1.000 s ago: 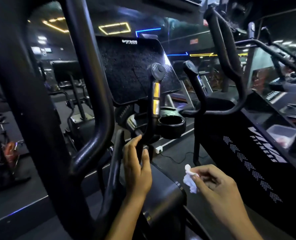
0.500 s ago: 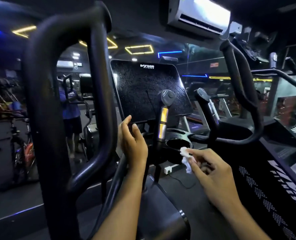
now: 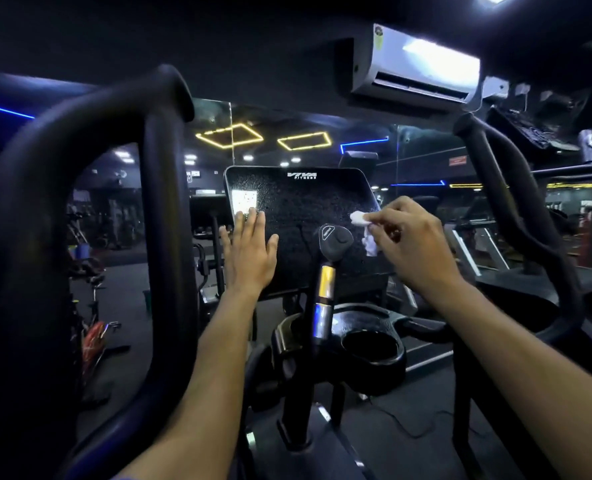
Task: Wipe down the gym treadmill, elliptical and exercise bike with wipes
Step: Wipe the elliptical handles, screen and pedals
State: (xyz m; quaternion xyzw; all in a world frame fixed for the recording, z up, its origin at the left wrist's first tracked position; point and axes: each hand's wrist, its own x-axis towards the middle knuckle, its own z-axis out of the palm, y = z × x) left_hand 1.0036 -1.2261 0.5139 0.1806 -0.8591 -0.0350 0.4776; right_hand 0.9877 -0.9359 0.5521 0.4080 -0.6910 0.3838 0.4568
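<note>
While the left hand lies flat, fingers straight, against the console screen at its left edge, the right hand pinches a white wipe against its right side.

The gym is dim. Yellow and blue strip lights glow above the hands, glare bleaches the air conditioner upper right, a bright reflection marks the console screen, and the wide-angle edges bend.
</note>
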